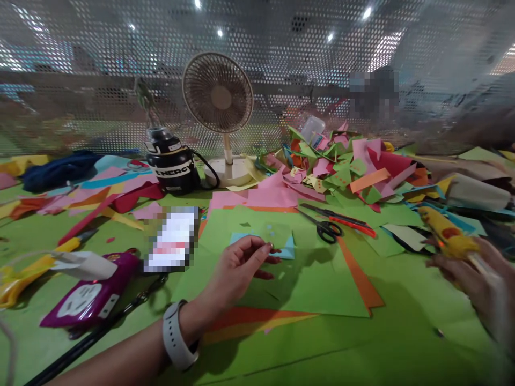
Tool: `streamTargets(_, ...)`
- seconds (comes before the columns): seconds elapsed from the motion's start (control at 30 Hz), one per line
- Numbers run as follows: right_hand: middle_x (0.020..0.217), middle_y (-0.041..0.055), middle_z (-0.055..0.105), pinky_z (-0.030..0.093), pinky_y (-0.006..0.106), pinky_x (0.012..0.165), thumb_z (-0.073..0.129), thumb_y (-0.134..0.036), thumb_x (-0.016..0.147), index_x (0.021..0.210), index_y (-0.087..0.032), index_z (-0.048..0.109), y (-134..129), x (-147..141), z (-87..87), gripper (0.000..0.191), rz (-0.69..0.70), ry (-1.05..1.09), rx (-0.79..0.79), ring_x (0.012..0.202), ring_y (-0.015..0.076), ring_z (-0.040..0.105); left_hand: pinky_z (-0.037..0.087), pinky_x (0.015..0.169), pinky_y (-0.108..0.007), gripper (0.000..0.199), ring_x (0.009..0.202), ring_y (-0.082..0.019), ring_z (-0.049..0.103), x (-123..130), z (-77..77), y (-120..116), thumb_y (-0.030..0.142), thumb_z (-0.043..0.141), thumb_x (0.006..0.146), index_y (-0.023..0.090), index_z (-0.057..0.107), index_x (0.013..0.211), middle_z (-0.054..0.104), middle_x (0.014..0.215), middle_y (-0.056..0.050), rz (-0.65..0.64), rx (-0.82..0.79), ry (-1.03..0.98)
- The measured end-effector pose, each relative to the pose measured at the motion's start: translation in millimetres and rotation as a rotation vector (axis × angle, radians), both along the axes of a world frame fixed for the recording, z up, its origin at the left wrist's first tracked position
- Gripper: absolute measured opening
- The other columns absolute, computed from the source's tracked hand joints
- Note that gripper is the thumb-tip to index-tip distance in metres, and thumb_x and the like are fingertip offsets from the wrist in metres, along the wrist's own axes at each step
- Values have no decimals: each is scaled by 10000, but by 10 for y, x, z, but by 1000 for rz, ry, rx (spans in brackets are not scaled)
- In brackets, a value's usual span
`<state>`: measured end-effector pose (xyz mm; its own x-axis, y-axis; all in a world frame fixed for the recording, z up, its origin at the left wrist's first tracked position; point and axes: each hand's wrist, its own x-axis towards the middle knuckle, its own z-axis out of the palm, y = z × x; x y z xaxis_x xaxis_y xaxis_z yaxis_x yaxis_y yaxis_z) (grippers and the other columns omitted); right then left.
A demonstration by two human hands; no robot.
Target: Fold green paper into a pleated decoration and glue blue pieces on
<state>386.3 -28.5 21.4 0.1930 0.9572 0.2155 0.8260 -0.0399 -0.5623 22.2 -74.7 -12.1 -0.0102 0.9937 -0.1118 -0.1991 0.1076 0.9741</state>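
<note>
The left hand (pixel 243 260) pinches narrowly a tiny piece (pixel 272 245) above blue paper (pixel 288 249); the right hand (pixel 477 271) grips a yellow glue gun (pixel 450 234). This delicate step, I think, calls for steady fingers.

Bright overhead lights (pixel 367 13), blurred right edge.

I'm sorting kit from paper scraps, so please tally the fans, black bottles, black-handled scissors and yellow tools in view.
Fan: 1
Black bottle: 1
Black-handled scissors: 1
Yellow tools: 2 (one in the right hand, one at far left)
Total: 5
</note>
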Motion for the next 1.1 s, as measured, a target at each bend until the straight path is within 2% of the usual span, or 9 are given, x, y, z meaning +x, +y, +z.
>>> streamTargets(0.07, 737, 108, 632, 458, 398, 537, 646, -505, 697, 744, -296, 610, 21, -266, 62, 217, 32, 486, -64, 618, 263, 593, 579, 567, -257, 263, 815, -197, 703, -1, -12, 2, 420, 727, 760, 187, 608, 788, 696, 812, -29, 6, 17, 1)
streamTargets(0.13, 684, 77, 613, 405, 356, 458, 734, -540, 661, 771, -278, 672, 27, -568, 104, 291, 153, 727, -160, 519, 206, 519, 584, 586, -263, 252, 835, -200, 701, -3, -18, 0, 412, 722, 771, 189, 606, 787, 683, 799, -21, 14, 33, 3)
streamTargets(0.23, 556, 31, 549, 350, 301, 409, 700, -645, 710, 747, -225, 685, 1, -989, 123, 421, 390, 764, -332, 448, 150, 447, 590, 626, -270, 247, 866, -202, 701, -8, -8, -5, 409, 709, 790, 190, 596, 790, 673, 800, -15, 20, 41, -11)
streamTargets(0.33, 568, 24, 578, 380, 264, 423, 673, -680, 732, 798, -193, 682, -33, -1297, 97, 492, 621, 709, -477, 480, 136, 490, 591, 636, -270, 254, 866, -201, 701, -18, 11, -1, 407, 713, 788, 186, 588, 800, 666, 801, -13, 13, 38, -29)
streamTargets(0.47, 596, -9, 574, 380, 196, 372, 695, -678, 714, 780, -193, 639, -48, -1485, -25, 492, 787, 728, -494, 446, 86, 476, 600, 638, -264, 237, 858, -188, 692, -42, 21, 17, 392, 692, 811, 177, 593, 812, 648, 808, -11, 8, 46, -6)
streamTargets(0.57, 494, -57, 473, 371, 168, 345, 681, -631, 766, 754, -192, 623, -47, -1480, -148, 442, 814, 724, -523, 392, 61, 407, 612, 640, -273, 227, 838, -178, 680, -52, 9, 26, 389, 676, 821, 176, 598, 811, 634, 809, -9, 9, 68, 13)
streamTargets(0.67, 519, -57, 478, 396, 164, 359, 696, -602, 769, 787, -188, 634, -49, -1439, -225, 419, 767, 693, -543, 407, 57, 407, 616, 634, -274, 223, 811, -170, 673, -48, -10, 22, 389, 667, 824, 178, 598, 802, 627, 799, -10, 13, 81, 29)
streamTargets(1.1, 460, -74, 433, 393, 177, 344, 677, -645, 754, 822, -197, 660, -60, -1432, -287, 453, 727, 660, -519, 379, 66, 380, 621, 632, -269, 218, 816, -170, 672, -33, -24, 14, 384, 662, 828, 176, 598, 811, 632, 795, -19, 19, 99, 43)
